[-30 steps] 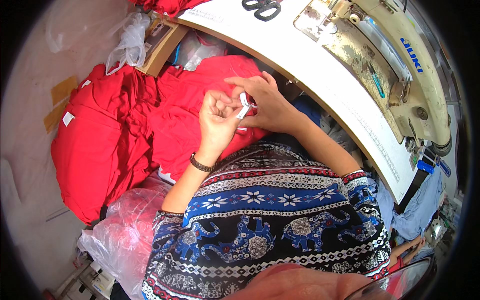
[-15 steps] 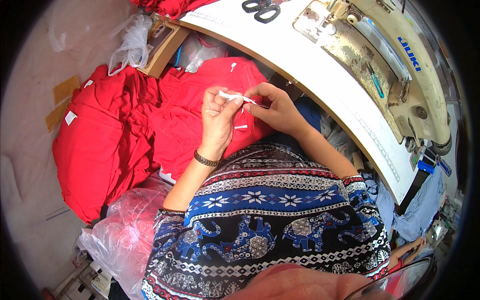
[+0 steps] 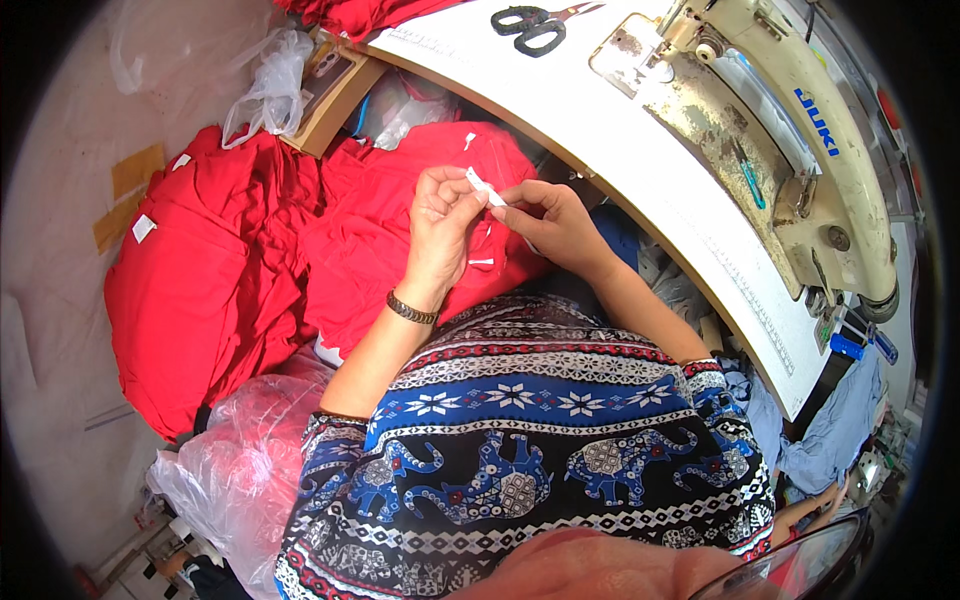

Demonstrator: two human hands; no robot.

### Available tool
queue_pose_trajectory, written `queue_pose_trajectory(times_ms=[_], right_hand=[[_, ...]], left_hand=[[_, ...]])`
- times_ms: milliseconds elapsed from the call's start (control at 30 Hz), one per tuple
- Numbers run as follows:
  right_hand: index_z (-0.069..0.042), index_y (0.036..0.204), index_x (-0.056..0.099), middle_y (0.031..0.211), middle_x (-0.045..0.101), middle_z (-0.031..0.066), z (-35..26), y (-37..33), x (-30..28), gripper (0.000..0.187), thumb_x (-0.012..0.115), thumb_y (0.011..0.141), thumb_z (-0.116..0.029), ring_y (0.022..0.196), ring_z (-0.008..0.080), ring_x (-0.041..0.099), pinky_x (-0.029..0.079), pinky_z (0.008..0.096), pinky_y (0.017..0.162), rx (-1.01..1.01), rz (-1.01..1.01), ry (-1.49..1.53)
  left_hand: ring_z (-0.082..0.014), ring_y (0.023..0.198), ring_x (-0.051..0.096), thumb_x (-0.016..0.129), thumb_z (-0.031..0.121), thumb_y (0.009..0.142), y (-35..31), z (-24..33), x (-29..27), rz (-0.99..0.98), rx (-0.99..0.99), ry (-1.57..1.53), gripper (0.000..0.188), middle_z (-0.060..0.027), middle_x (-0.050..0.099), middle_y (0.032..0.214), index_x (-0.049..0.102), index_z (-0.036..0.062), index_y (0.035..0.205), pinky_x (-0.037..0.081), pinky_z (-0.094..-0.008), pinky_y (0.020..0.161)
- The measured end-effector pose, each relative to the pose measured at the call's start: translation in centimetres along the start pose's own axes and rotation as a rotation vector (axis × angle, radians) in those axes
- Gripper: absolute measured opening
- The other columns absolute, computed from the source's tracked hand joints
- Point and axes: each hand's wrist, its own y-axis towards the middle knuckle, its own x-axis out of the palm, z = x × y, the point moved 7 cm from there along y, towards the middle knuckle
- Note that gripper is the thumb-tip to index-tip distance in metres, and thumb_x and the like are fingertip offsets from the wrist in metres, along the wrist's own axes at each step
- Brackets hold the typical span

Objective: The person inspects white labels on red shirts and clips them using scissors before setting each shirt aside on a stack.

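Observation:
A small white fabric strip [image 3: 482,186], like a garment label, is pinched between both hands above my lap. My left hand [image 3: 437,222] grips it between thumb and curled fingers. From the other side, the thumb and fingertips of my right hand [image 3: 556,222] close on its lower end. Beneath the hands spreads a red garment [image 3: 375,210], with small white tags showing on it. A second red cloth heap [image 3: 190,300] lies at the left, also with white tags [image 3: 144,228].
On the right, a white table [image 3: 690,205] carries a sewing machine [image 3: 855,190], black-handled scissors [image 3: 540,32] and teal thread snips [image 3: 748,172]. A box-like wooden tray [image 3: 338,105] juts out beside a white plastic bag [image 3: 275,85]. Clear plastic [image 3: 225,470] lies lower left. Another person's arm [image 3: 815,507] shows lower right.
The white strip has turned from nearly level to slanting down to the right, and it looks flatter. Both hands stay close together. The view has shifted slightly, showing more of the scissors.

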Motion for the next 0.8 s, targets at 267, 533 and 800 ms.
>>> queue_pose_trajectory(times_ms=[267,533,800], right_hand=[[0.001,0.098,0.068,0.079,0.064,-0.0026,1.6,-0.6,-1.4,0.017,0.065,0.089,-0.013,0.068,0.0011,0.052,0.042,0.0174,0.061,0.126,0.033,0.119],[0.001,0.102,0.069,0.084,0.067,0.0015,2.9,-1.0,-1.8,0.019,0.065,0.089,-0.013,0.072,0.0040,0.058,0.045,0.0177,0.065,0.230,0.115,0.306],[0.000,0.103,0.068,0.084,0.067,0.0018,3.2,-1.2,-1.8,0.019,0.064,0.090,-0.013,0.072,0.0047,0.058,0.045,0.0177,0.065,0.238,0.105,0.411]], left_hand=[[-0.0134,0.091,0.061,0.065,0.003,0.081,6.7,3.1,3.6,-0.200,0.103,0.652,0.029,-0.0088,0.063,0.098,0.052,0.0007,0.107,0.051,-0.0264,0.078],[-0.0362,0.098,0.061,0.059,0.022,0.078,21.7,2.3,10.7,-0.296,0.540,1.776,0.037,-0.0244,0.063,0.103,0.063,-0.0009,0.107,0.047,-0.0413,0.087],[-0.0381,0.080,0.065,0.066,0.021,0.070,15.2,7.8,5.4,-0.551,0.080,2.089,0.025,-0.0245,0.065,0.080,0.069,-0.0005,0.082,0.052,-0.0417,0.074]])
